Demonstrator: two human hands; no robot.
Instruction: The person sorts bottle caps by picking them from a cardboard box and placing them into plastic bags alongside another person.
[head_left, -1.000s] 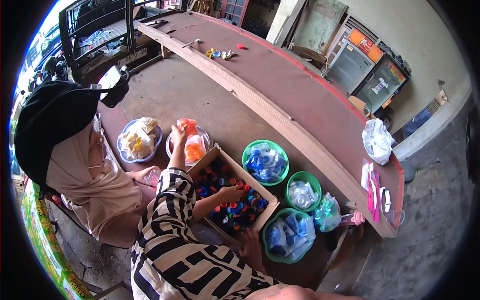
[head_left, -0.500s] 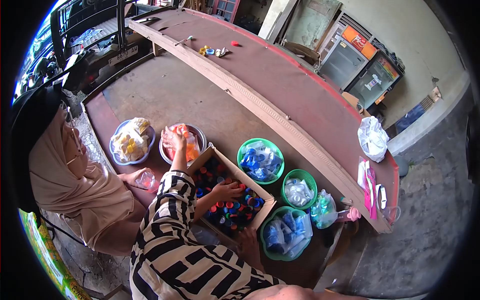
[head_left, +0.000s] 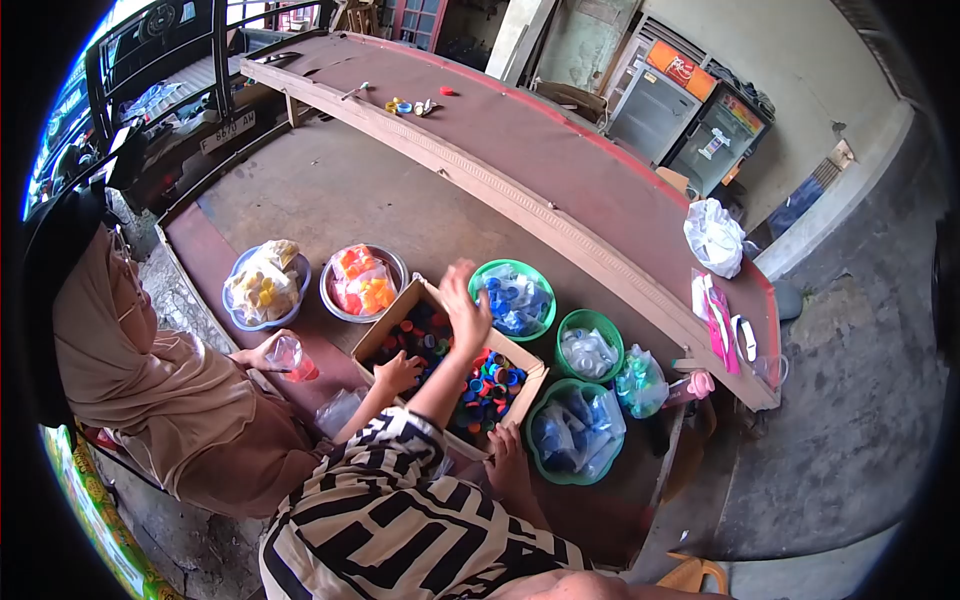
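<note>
A shallow cardboard box [head_left: 527, 394] holds many loose bottle caps [head_left: 490, 395] in red, blue, black and green. My left hand [head_left: 466, 310], in a striped sleeve, is raised above its far side beside the green basket of blue bagged caps [head_left: 516, 298]. Its fingers look spread, slightly blurred, and I see nothing held. My right hand [head_left: 508, 462] rests by the box's near right corner, fingers extended at the rim. A co-worker's hand [head_left: 400, 373] reaches over the caps from the left. The co-worker's other hand [head_left: 262, 355] holds a clear bag with red contents [head_left: 292, 360].
A bluish basin of yellow and cream bags [head_left: 265, 287] and a metal bowl of orange bags [head_left: 362, 282] stand left. Green baskets of clear bags [head_left: 588, 352] and blue bags [head_left: 577, 432] stand right, beside a green-cap bag [head_left: 641, 384]. A raised wooden rail [head_left: 560, 215] crosses the table.
My left hand has moved right, from over the orange bowl to above the box's far side. The co-worker's hand has drawn back left over the caps. My right hand stays near the corner.
</note>
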